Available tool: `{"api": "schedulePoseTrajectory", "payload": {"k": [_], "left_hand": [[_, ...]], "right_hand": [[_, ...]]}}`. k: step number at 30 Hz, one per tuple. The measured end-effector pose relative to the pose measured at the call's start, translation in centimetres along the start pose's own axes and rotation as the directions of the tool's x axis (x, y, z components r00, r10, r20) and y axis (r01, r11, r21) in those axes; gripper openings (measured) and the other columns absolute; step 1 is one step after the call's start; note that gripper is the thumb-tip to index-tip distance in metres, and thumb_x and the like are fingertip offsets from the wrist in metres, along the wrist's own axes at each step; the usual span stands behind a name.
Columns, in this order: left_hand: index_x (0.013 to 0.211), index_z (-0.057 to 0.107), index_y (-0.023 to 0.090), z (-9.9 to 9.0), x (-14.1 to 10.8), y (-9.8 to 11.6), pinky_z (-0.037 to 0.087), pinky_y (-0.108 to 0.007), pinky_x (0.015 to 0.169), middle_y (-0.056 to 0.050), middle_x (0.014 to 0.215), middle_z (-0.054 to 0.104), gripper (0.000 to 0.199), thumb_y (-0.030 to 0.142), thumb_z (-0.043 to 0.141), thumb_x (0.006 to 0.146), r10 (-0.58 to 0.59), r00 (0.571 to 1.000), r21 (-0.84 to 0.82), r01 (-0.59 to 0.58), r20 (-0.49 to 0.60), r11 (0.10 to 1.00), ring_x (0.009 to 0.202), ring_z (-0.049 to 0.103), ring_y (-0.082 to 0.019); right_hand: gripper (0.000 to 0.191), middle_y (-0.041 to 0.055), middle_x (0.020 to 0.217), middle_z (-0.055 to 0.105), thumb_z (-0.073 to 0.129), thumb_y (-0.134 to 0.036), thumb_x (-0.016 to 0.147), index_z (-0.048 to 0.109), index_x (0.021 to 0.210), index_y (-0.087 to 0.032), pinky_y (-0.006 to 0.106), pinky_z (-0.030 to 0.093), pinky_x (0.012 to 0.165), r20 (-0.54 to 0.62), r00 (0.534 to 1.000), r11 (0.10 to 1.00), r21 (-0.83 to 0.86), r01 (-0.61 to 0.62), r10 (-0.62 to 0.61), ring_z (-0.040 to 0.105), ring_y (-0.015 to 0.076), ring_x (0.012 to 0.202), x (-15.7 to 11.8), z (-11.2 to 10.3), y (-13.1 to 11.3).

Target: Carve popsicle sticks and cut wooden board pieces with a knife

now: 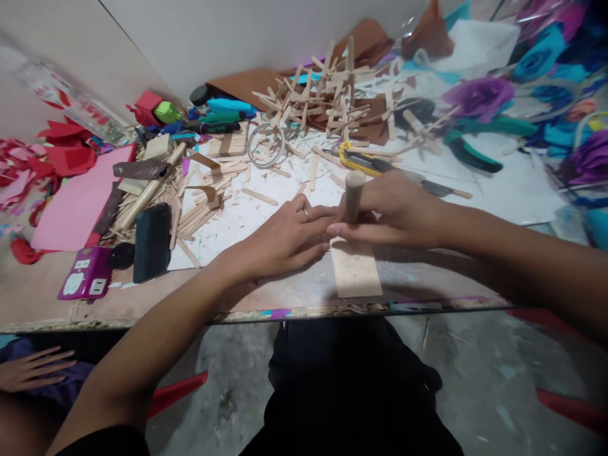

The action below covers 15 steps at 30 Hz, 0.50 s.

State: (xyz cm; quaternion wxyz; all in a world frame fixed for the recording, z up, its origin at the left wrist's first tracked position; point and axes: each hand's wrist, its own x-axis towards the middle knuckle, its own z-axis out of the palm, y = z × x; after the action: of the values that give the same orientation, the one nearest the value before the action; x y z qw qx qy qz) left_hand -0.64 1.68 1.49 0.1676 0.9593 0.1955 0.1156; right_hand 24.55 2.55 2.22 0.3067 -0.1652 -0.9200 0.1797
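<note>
A round wooden stick (352, 197) stands nearly upright, gripped by my right hand (399, 209), whose thumb lies across its lower part. Its lower end is hidden by the fingers. Under that hand a small pale rectangular piece (358, 275), like thin wood or card, reaches toward the table's front edge. My left hand (289, 240), with a ring on one finger, lies flat on the table, fingers stretched toward the stick's base. Its fingertips meet the right hand and the edge of the pale piece. Behind the right hand lies a yellow and black cutter (361, 159).
Many craft sticks (327, 101) are heaped at the back. A tape roll (266, 144), a phone (152, 244), a purple box-like item (85, 272) and pink sheet (80, 202) lie left. Teal-handled pliers (475, 149) and paper flowers (479, 98) lie right. Another person's hand (38, 370) rests lower left.
</note>
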Motion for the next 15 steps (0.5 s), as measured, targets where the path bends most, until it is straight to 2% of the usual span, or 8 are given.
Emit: {"api": "schedulePoseTrajectory", "payload": {"k": [6, 11, 15], "left_hand": [[0.132, 0.064, 0.024, 0.01, -0.02, -0.08, 0.043, -0.056, 0.112, -0.013, 0.157, 0.057, 0.029, 0.029, 0.051, 0.107, 0.001, 1.000, -0.004, -0.001, 0.003, 1.000, 0.131, 0.055, -0.033], [0.129, 0.064, 0.024, 0.01, -0.17, -0.14, 0.044, -0.056, 0.109, -0.012, 0.156, 0.059, 0.026, 0.031, 0.052, 0.107, -0.002, 1.000, -0.007, 0.002, -0.005, 1.000, 0.124, 0.058, -0.032], [0.130, 0.065, 0.024, -0.01, -0.11, -0.09, 0.043, -0.057, 0.112, -0.012, 0.157, 0.058, 0.027, 0.031, 0.052, 0.107, -0.003, 1.000, -0.012, 0.003, 0.004, 1.000, 0.128, 0.056, -0.032]], "right_hand": [[0.031, -0.0042, 0.065, 0.061, 0.058, -0.036, 0.108, 0.068, 0.087, -0.016, 0.024, 0.032, 0.059, 0.027, 0.999, 1.000, 0.009, -0.018, 0.017, 0.050, 0.0075, 0.055, -0.04, -0.06, -0.09], [0.032, -0.0028, 0.067, 0.063, 0.057, -0.037, 0.108, 0.069, 0.087, -0.017, 0.024, 0.033, 0.059, 0.058, 0.998, 0.999, 0.029, -0.017, 0.016, 0.052, 0.0086, 0.057, -0.03, 0.00, -0.16], [0.033, -0.0042, 0.063, 0.058, 0.058, -0.037, 0.108, 0.069, 0.085, -0.016, 0.024, 0.034, 0.060, 0.027, 1.000, 1.000, 0.020, -0.005, 0.005, 0.048, 0.0080, 0.055, -0.04, 0.05, 0.02]]}}
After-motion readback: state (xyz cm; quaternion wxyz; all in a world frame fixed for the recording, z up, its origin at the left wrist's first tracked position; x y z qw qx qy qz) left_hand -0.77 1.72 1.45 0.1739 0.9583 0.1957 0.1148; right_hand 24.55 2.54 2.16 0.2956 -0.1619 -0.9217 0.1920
